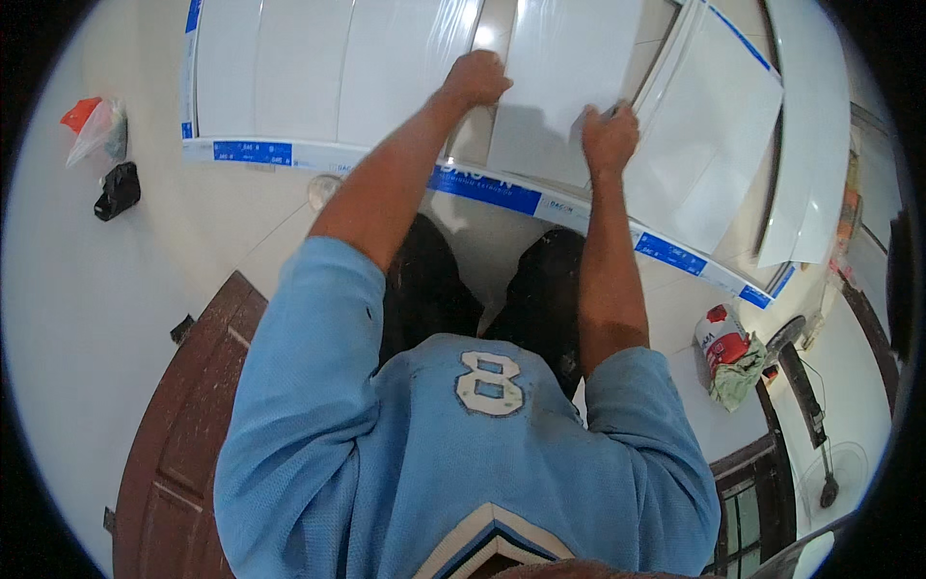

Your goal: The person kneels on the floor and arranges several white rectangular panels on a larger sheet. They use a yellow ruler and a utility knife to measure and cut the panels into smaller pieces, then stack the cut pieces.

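Observation:
My left hand (475, 79) has its fingers curled at the left edge of a white panel (550, 92) lying inside a white frame (357, 152) with blue labels. My right hand (608, 135) is closed at that panel's right edge; a grey shadowed bit between its fingers is too small to make out. More white panels (395, 68) lie to the left, and another (714, 145) lies to the right at a slant, with narrow gaps showing the pale floor between them.
Plastic bags (96, 125) and a black bag (117, 192) lie at left. A brown door (174, 415) is lower left. Right are long white panels (805, 116), a red-and-white container with green cloth (721, 347) and a fan (830, 482). My dark-clad knees are below the frame.

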Demonstrator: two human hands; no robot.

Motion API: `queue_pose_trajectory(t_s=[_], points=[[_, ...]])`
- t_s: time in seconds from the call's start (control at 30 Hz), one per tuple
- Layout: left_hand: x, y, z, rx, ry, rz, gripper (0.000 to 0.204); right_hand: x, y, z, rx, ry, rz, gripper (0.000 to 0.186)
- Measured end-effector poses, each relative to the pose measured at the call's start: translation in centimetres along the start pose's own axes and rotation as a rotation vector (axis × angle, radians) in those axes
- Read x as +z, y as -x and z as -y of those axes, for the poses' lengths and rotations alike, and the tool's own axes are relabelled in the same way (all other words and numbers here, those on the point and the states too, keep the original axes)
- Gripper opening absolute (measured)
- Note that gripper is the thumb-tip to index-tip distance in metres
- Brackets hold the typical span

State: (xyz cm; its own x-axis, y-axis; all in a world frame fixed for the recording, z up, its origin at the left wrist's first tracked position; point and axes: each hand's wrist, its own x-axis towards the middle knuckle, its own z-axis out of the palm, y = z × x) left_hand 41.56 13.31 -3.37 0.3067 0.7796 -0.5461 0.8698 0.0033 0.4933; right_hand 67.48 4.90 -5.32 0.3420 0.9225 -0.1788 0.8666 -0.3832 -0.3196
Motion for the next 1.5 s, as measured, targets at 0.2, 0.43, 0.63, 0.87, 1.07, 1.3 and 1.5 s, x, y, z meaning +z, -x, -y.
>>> queue_pose_trajectory(t_s=[0.2,0.43,0.63,0.87,1.07,1.3,1.5], points=[[-1.9,0.8,2.6,-0.110,0.639,0.227,0.021,-0.6,-3.1,0.7,0.257,-0.203,0.033,0.062],[-2.9,0.6,3.8,0.327,-0.327,0.149,0.025,1.1,-3.2,1.8,0.437,-0.835,-0.054,0.048],[-3.5,2.5,1.5,0.356,-0.632,0.332,0.032,-0.2,-3.3,2.0,0.406,-0.907,-0.082,0.047],[-3.3,2.1,2.6,0.361,-0.583,0.313,0.022,-0.8,-3.7,4.3,0.496,-1.007,-0.079,0.051],[-2.5,1.4,4.9,0.329,-0.313,0.416,0.024,-0.1,-2.5,3.8,0.523,-0.753,0.021,0.043],[-3.1,6.9,4.0,-0.010,0.391,-0.028,0.041,4.7,-0.9,2.9,0.367,-0.809,-0.147,0.034],[0.0,8.5,1.9,0.119,0.137,-0.376,0.052,6.3,0.6,3.3,0.303,-0.855,-0.174,0.026]])
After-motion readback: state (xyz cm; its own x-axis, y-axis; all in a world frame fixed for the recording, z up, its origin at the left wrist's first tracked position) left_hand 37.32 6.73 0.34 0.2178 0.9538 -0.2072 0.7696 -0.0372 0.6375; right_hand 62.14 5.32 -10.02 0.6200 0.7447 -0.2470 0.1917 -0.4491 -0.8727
